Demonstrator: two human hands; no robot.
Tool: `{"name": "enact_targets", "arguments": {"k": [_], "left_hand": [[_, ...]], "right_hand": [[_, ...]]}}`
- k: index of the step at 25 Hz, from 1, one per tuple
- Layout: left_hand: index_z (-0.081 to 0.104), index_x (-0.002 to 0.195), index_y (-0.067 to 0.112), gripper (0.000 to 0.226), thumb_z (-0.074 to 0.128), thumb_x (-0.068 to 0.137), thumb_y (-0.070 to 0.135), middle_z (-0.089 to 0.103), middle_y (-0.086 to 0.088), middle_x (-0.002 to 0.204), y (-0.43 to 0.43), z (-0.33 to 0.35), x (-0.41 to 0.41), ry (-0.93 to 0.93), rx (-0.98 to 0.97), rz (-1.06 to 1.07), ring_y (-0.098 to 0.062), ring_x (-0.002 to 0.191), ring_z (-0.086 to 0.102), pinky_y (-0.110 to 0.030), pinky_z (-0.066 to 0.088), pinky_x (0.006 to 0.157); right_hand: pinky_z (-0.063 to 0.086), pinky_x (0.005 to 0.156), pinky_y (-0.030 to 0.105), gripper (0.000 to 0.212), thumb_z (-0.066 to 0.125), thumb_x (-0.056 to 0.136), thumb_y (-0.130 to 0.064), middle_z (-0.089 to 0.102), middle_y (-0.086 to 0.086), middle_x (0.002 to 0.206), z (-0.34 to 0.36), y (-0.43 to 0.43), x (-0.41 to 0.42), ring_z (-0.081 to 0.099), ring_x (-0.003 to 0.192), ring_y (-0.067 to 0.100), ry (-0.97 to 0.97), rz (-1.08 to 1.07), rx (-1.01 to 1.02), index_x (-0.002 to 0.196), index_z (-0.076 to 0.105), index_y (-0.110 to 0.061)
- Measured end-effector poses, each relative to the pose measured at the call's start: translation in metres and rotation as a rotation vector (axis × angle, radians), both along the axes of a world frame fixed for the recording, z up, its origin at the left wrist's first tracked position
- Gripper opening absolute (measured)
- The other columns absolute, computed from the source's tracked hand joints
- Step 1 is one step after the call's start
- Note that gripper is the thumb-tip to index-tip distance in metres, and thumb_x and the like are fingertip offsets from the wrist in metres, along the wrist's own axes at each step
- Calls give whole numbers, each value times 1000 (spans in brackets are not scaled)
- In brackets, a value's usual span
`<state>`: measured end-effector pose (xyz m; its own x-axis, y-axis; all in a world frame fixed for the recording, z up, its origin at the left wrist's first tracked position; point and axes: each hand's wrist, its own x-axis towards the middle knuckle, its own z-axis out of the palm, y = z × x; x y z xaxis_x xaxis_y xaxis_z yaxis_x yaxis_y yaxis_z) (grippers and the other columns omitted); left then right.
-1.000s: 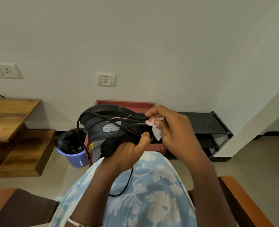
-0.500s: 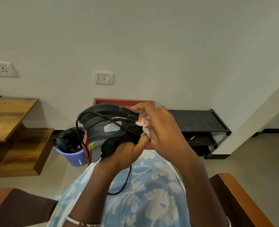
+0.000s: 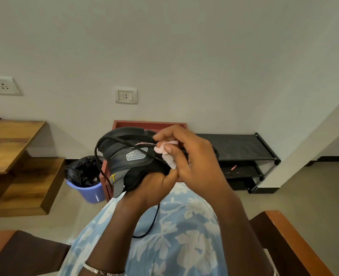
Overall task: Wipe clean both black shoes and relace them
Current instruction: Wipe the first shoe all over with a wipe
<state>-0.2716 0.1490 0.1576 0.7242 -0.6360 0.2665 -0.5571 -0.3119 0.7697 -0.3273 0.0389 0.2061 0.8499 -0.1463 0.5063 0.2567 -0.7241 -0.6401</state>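
The black shoe [image 3: 124,156] is up in the air over the person's lap, lying on its side. It looks smooth, with a grey patch [image 3: 135,155] full of tiny dots. A small yellow mark [image 3: 113,177] sits on a grey tab, too small to read. The left hand [image 3: 156,186] grips the shoe from below. The right hand [image 3: 194,158] pinches a soft, crumpled white tissue [image 3: 167,154] and presses it on the shoe. A thin black lace [image 3: 105,170] loops around the shoe and hangs down onto the blue flowery cloth [image 3: 174,226]. The tissue has slid left along the shoe, closer to the dotted patch than a second ago. Behind are a round blue bucket [image 3: 89,191] and a black shoe rack [image 3: 240,150].
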Motion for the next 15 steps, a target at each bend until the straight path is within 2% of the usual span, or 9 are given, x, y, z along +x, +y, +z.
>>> {"name": "enact_targets", "arguments": {"k": [1, 3, 5, 7, 8, 10, 11, 13, 15], "left_hand": [[59, 124, 29, 40, 40, 92, 46, 59, 11, 125, 1, 2, 0, -36, -58, -2, -2, 127, 45, -11, 27, 109], [54, 108, 48, 22, 43, 89, 47, 53, 34, 109, 1, 5, 2, -19, -100, 7, 16, 109, 40, 3, 21, 99], [56, 106, 47, 22, 45, 87, 44, 44, 41, 102, 0, 6, -1, 58, -102, 32, 21, 102, 35, 11, 17, 88], [62, 116, 36, 35, 44, 87, 44, 48, 37, 107, -2, 5, -2, 53, -82, 30, 18, 107, 37, 10, 17, 91], [60, 124, 32, 42, 43, 88, 45, 49, 32, 118, -3, 5, -3, 30, -69, 9, 16, 116, 36, 9, 16, 95], [41, 144, 26, 49, 41, 97, 41, 29, 23, 141, -8, 7, -4, 23, -2, -56, 10, 134, 18, 10, 4, 97], [28, 150, 23, 51, 41, 102, 36, 19, 20, 142, -10, 7, -5, 31, 39, -72, 8, 133, 10, 12, -4, 92], [18, 148, 28, 54, 41, 101, 39, 14, 19, 143, -10, 7, -8, 7, 29, -70, 6, 133, 7, 11, -9, 91], [30, 143, 33, 59, 37, 89, 55, 27, 21, 144, -9, 9, -9, -26, -53, -39, 9, 134, 16, 8, 1, 100]], "right_hand": [[54, 85, 30, 21, 62, 94, -1, 67, -9, 101, -3, -9, 0, 64, 98, 10, -25, -59, 2, 105, 71, -17], [55, 79, 34, 13, 69, 91, -5, 65, -7, 97, -9, -30, 0, 64, 89, 9, -32, -247, -68, 96, 74, -16], [56, 79, 39, 11, 71, 91, -10, 67, -7, 96, -12, -39, 0, 64, 88, 13, 32, -388, -96, 97, 74, -19], [57, 81, 40, 14, 70, 91, -10, 69, -8, 97, -13, -33, 1, 65, 89, 13, 61, -435, -52, 99, 72, -21], [57, 81, 38, 16, 69, 91, -8, 69, -9, 96, -12, -25, 1, 65, 89, 10, 40, -414, -14, 99, 72, -22], [58, 83, 30, 19, 68, 90, -4, 71, -13, 94, -5, -5, 0, 67, 91, 7, -16, -300, 97, 97, 72, -21], [57, 84, 25, 20, 69, 90, -2, 72, -13, 95, 0, 4, -1, 68, 93, 6, -35, -233, 145, 98, 72, -20], [56, 85, 20, 21, 70, 89, -2, 72, -13, 97, 6, 9, -2, 68, 96, 4, -35, -150, 189, 100, 72, -19], [56, 81, 22, 17, 70, 90, -6, 70, -13, 95, 4, -3, -2, 67, 92, 5, 9, -217, 130, 96, 72, -21]]}}
